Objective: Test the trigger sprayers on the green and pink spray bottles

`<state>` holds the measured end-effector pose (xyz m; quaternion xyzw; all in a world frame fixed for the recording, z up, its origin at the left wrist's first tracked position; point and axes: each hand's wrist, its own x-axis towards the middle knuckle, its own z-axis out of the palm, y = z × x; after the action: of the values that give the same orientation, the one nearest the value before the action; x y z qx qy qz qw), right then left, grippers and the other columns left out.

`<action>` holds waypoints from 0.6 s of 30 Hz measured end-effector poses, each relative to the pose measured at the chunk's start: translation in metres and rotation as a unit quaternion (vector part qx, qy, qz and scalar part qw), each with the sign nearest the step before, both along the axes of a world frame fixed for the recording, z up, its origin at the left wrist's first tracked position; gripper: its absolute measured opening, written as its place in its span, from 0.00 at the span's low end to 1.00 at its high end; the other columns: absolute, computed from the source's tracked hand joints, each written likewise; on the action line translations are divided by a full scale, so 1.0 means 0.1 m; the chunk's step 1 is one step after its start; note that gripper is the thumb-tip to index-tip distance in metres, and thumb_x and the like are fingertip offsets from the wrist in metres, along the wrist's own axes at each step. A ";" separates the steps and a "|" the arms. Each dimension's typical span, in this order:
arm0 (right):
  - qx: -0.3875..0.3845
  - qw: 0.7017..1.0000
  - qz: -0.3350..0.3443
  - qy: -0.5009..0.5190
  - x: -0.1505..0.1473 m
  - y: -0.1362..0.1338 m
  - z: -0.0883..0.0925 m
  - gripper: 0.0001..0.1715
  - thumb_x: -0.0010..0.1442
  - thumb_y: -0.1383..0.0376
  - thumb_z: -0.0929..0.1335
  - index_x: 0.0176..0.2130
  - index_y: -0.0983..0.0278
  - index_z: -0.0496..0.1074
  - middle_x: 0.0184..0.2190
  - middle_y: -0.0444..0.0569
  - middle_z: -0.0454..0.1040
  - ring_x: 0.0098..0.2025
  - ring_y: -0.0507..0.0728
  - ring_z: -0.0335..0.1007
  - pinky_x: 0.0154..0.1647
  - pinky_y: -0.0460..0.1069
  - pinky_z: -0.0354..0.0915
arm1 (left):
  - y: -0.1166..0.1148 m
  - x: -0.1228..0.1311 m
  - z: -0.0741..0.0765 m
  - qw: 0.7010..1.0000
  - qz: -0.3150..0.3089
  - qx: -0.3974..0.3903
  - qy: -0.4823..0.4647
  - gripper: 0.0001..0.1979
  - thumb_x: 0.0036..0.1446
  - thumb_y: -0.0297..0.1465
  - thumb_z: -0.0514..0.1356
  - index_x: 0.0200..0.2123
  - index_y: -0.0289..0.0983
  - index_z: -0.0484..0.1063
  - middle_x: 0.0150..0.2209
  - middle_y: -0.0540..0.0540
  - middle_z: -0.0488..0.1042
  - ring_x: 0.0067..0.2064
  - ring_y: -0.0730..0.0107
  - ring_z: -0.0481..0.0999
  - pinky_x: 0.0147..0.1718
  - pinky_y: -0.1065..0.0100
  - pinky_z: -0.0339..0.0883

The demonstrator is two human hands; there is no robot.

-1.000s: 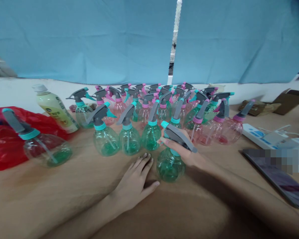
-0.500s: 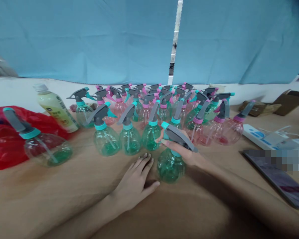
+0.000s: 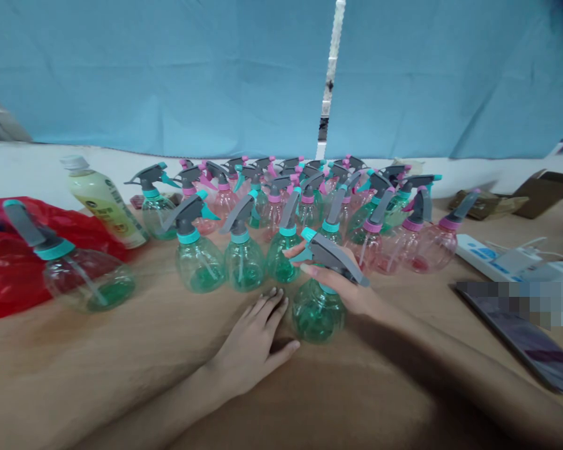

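Observation:
A green spray bottle (image 3: 318,312) with a grey and teal trigger head stands upright on the wooden table (image 3: 169,356). Around its neck, under the spray head, is my right hand (image 3: 340,281), its index finger stretched out beside the trigger. My left hand (image 3: 258,334) lies flat on the table just left of that bottle, fingers spread, holding nothing. Behind the hands stand three green bottles, one of them the green bottle (image 3: 244,265) in the middle. Pink bottles stand to their right, such as the pink bottle (image 3: 438,247). Several more fill the rows behind.
At the left, a lone spray bottle (image 3: 91,281) stands before a red plastic bag (image 3: 9,269) and a yellowish drink bottle (image 3: 106,203). To the right are a white power strip (image 3: 485,256), a dark phone (image 3: 516,337) and a brown box (image 3: 544,192).
My right hand and its bottle have shifted slightly left, and the index finger has stretched further out past the trigger. My left hand has stayed in place.

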<state>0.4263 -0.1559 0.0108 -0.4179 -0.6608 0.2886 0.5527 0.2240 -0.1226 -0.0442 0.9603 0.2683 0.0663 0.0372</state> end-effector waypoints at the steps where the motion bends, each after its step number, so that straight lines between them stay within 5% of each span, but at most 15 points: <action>1: 0.001 1.000 0.003 0.002 0.00 0.00 0.00 0.13 0.58 0.59 0.67 0.45 0.57 0.71 0.40 0.46 0.73 0.38 0.55 0.70 0.43 0.54 0.67 | 0.00 0.00 0.00 1.000 0.001 -0.001 0.001 0.34 0.61 0.48 0.49 0.61 0.28 0.56 0.63 0.34 0.56 0.64 0.52 0.56 0.59 0.51 0.56; 18: 0.004 0.998 0.048 0.052 -0.01 0.02 -0.04 0.19 0.58 0.66 0.65 0.49 0.54 0.70 0.49 0.46 0.72 0.49 0.58 0.69 0.52 0.58 0.64 | 0.01 -0.01 -0.03 1.000 -0.002 0.002 -0.022 0.33 0.61 0.48 0.49 0.60 0.29 0.57 0.62 0.34 0.58 0.63 0.51 0.57 0.58 0.52 0.57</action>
<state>0.4253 -0.1534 0.0068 -0.3680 -0.6517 0.3332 0.5734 0.2227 -0.1218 -0.0475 0.9592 0.2654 0.0880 0.0417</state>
